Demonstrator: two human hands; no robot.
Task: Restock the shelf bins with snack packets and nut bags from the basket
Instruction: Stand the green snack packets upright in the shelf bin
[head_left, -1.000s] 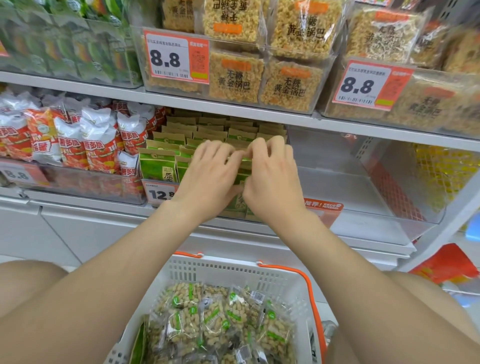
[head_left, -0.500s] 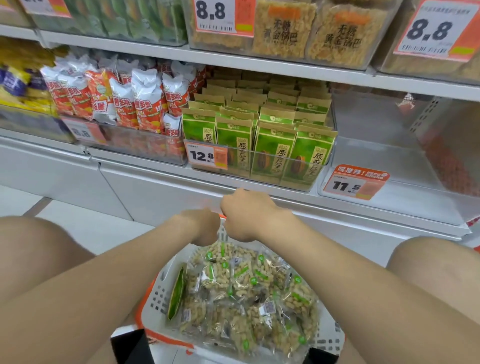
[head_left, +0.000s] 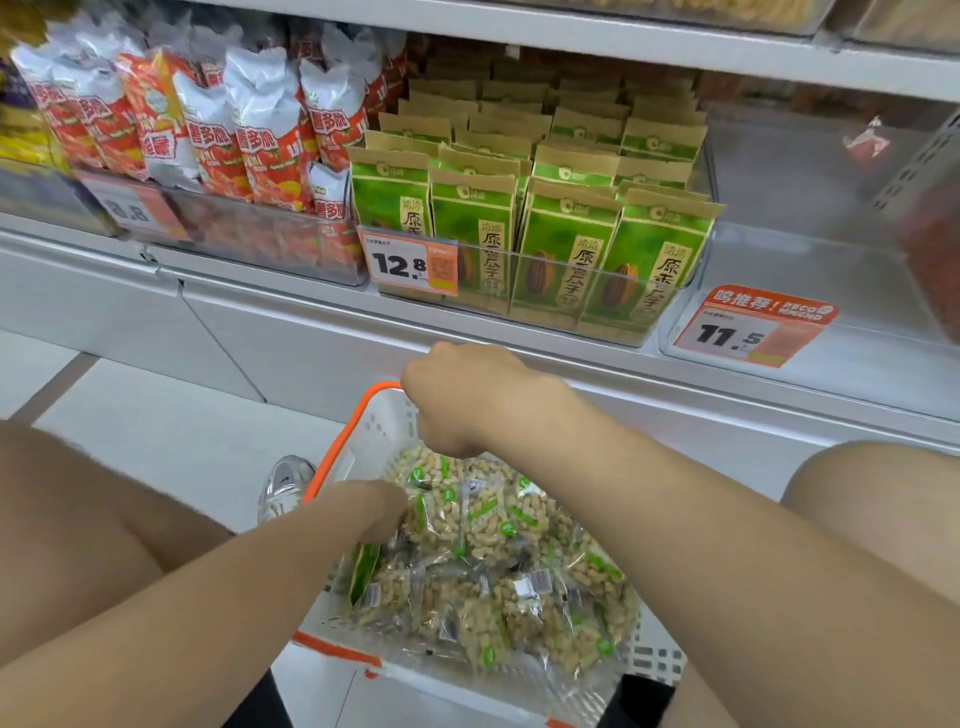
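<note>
A white basket (head_left: 363, 431) with an orange rim sits on the floor between my knees, below the shelf. It is heaped with clear nut bags (head_left: 493, 571), and one green packet (head_left: 363, 566) stands at its left side. My left hand (head_left: 371, 512) reaches down into the bags at the basket's left; its fingertips are buried among them, so any hold is hidden. My right hand (head_left: 462, 400) is curled at the basket's far rim, where the orange rim runs under its fingers. Above, a clear shelf bin (head_left: 670, 312) holds rows of upright green seed packets (head_left: 566, 244).
Right of the green packets is a clear bin (head_left: 779, 270) with an 11.5 tag (head_left: 748, 327) and nothing visible in it. To the left stands a bin of red-and-white snack bags (head_left: 208, 130). A shoe (head_left: 283, 486) rests on the floor beside the basket.
Both hands left the green packets in the shelf bin and dropped to the basket. My left hand has since pushed down into the nut bags; my right stays at the far rim.
</note>
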